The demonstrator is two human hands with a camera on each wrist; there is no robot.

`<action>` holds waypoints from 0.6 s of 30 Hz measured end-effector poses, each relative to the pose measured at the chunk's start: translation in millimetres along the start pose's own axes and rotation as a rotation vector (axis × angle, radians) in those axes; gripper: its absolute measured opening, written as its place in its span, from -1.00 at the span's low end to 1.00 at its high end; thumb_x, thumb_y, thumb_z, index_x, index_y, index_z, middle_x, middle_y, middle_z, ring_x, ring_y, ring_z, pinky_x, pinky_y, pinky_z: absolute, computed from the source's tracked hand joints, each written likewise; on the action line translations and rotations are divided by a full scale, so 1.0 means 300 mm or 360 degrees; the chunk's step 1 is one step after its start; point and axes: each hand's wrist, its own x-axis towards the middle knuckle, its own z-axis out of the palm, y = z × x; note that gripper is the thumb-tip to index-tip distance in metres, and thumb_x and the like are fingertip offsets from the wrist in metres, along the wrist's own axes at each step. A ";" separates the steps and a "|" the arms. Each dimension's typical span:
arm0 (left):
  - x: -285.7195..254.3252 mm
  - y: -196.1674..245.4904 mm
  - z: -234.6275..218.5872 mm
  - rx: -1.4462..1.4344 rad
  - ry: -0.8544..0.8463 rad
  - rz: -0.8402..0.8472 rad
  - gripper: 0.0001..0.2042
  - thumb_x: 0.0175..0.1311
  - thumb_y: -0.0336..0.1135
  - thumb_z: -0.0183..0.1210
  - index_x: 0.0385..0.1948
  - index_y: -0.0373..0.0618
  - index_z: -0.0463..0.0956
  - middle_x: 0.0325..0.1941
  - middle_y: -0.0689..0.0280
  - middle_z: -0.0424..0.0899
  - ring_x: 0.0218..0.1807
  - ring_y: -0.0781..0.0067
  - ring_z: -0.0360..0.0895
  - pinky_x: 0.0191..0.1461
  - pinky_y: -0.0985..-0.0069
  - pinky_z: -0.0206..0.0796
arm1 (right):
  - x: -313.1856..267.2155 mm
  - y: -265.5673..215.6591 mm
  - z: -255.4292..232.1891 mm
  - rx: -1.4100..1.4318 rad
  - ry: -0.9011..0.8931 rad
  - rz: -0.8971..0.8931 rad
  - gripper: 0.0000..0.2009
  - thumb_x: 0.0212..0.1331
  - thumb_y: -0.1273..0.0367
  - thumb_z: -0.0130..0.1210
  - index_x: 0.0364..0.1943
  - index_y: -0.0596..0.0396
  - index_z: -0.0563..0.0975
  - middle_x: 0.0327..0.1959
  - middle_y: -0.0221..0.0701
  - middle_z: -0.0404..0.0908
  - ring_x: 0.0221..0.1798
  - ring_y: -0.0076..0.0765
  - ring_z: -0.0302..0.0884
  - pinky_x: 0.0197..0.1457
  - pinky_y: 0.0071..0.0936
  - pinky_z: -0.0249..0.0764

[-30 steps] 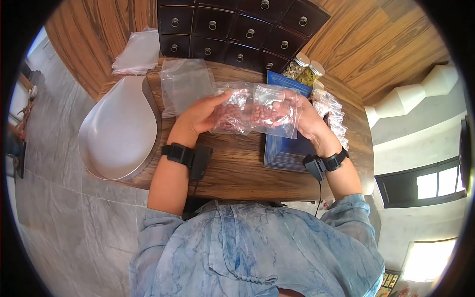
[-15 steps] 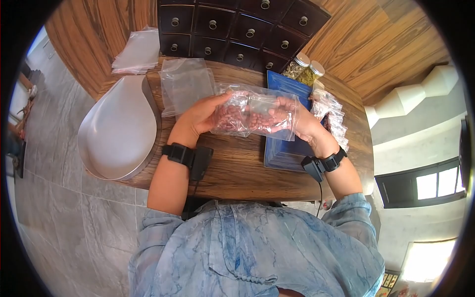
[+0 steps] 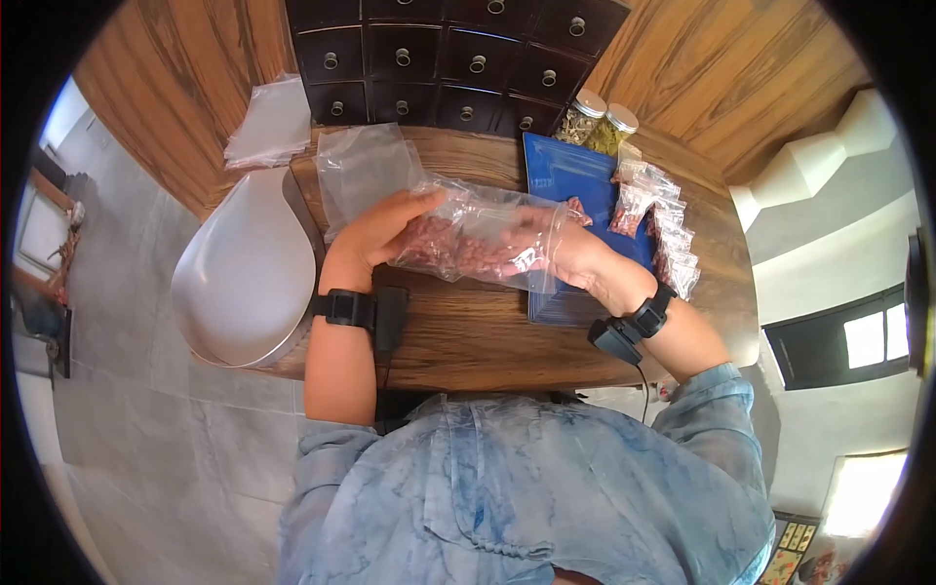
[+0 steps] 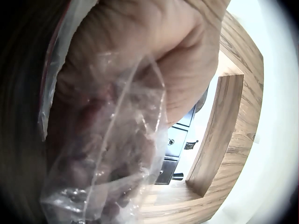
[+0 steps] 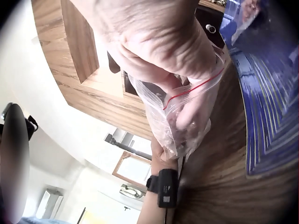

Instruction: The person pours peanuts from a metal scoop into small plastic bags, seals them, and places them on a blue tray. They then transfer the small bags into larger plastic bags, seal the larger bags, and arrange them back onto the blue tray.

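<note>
A clear zip bag [image 3: 487, 200] is stretched between both hands above the table, with reddish bean-like pieces [image 3: 429, 239] in small packets showing through it. At its closed end my left hand [image 3: 390, 224] grips it, thumb on top; in the left wrist view crinkled plastic lies across the palm. My right hand [image 3: 580, 258] reaches into the bag's mouth with fingers extended over the packets. In the right wrist view those fingers [image 5: 189, 114] show through the plastic, just beyond the red zip line [image 5: 194, 88]. What lies under the right palm is hidden.
A blue tray [image 3: 561, 161] lies at right with one small packet [image 3: 579, 211] on it; several filled packets [image 3: 673, 244] overlap along its right side. Behind stand lidded jars [image 3: 612, 127] and a dark drawer cabinet [image 3: 409, 58]. At left are a metal scoop-shaped pan [image 3: 244, 268] and empty bags [image 3: 366, 166].
The right hand has moved lower and a little left, deeper into the bag. The bag's right end has tilted down, and the packet at that end has shifted left. The head view has shifted slightly.
</note>
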 end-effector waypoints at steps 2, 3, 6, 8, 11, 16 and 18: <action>-0.011 0.016 0.000 0.0154 0.0054 -0.0065 -0.61 0.25 -0.08 0.17 -0.08 -0.21 0.46 -0.21 0.35 0.56 -0.25 0.62 0.49 -0.22 0.60 0.37 | -0.007 0.025 0.024 0.0113 -0.0047 0.0029 -0.68 0.24 0.50 0.01 0.07 0.33 0.36 -0.10 -0.23 0.51 -0.07 -0.24 0.55 0.00 -0.23 0.63; -0.040 0.051 0.024 0.0245 0.0107 -0.0114 -0.61 0.24 -0.08 0.18 -0.08 -0.21 0.46 -0.21 0.36 0.56 -0.25 0.63 0.49 -0.22 0.61 0.37 | -0.012 0.032 0.034 0.0236 -0.0087 0.0043 -0.63 0.23 0.54 -0.01 0.13 0.32 0.32 -0.06 -0.20 0.51 -0.08 -0.22 0.57 0.03 -0.22 0.61; -0.018 0.070 -0.006 0.0505 0.0094 -0.0305 -0.60 0.26 -0.11 0.17 0.01 -0.17 0.46 -0.13 0.39 0.55 -0.15 0.60 0.46 -0.09 0.59 0.35 | 0.004 0.059 0.056 0.0359 -0.0067 0.0073 -0.64 0.21 0.56 -0.02 0.11 0.32 0.33 -0.03 -0.19 0.51 -0.09 -0.20 0.59 0.03 -0.19 0.61; 0.023 0.064 -0.030 0.0625 0.0024 -0.0325 -0.60 0.25 -0.11 0.18 0.00 -0.18 0.46 -0.13 0.39 0.55 -0.15 0.59 0.45 -0.09 0.57 0.34 | 0.030 0.087 0.061 0.0371 -0.0097 0.0053 -0.67 0.23 0.54 -0.02 0.08 0.33 0.35 -0.01 -0.15 0.52 -0.06 -0.19 0.59 0.06 -0.19 0.58; 0.051 0.076 -0.038 0.0736 -0.0047 -0.0236 -0.60 0.20 -0.08 0.21 -0.11 -0.25 0.48 -0.23 0.36 0.56 -0.24 0.59 0.45 -0.19 0.56 0.35 | 0.058 0.107 0.068 0.0411 -0.0119 0.0114 -0.68 0.24 0.54 -0.03 0.08 0.32 0.34 -0.01 -0.16 0.52 -0.03 -0.19 0.58 0.08 -0.18 0.57; 0.079 0.096 -0.074 0.1446 0.0194 -0.0093 -0.60 0.15 -0.18 0.24 -0.03 -0.20 0.48 -0.11 0.25 0.62 -0.08 0.48 0.51 -0.04 0.51 0.37 | 0.057 0.108 0.093 0.0469 -0.0007 0.0173 -0.63 0.17 0.59 0.01 0.10 0.22 0.34 -0.10 -0.24 0.56 -0.08 -0.22 0.59 -0.03 -0.16 0.61; 0.035 0.121 -0.014 0.1671 0.0588 0.0066 -0.61 0.14 -0.21 0.24 -0.04 -0.19 0.47 -0.12 0.19 0.63 -0.06 0.39 0.53 -0.01 0.48 0.37 | 0.058 0.122 0.080 0.0440 -0.0018 0.0140 -0.64 0.17 0.59 0.03 0.08 0.21 0.35 -0.12 -0.24 0.57 -0.09 -0.22 0.59 -0.04 -0.15 0.61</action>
